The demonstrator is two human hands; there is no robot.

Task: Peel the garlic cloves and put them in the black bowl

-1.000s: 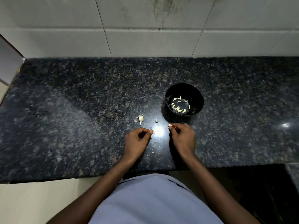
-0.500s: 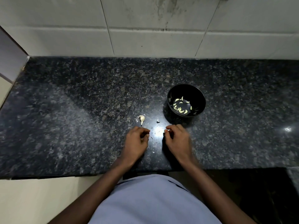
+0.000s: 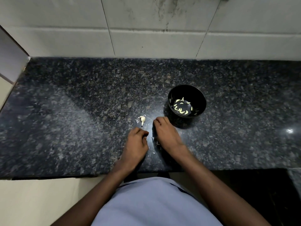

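A home kitchen: a polished, speckled black granite countertop (image 3: 81,111) runs against a wall of large white ceramic tiles (image 3: 146,30), their grout lines streaked with dark grime. On the stone sits a small round black bowl (image 3: 197,95) holding peeled pale garlic cloves (image 3: 180,110) — with one unpeeled white garlic clove (image 3: 142,119) and papery skin scraps beside it.

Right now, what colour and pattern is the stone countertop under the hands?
Black granite countertop speckled with grey and brown flecks, glossy; the head view shows it best.
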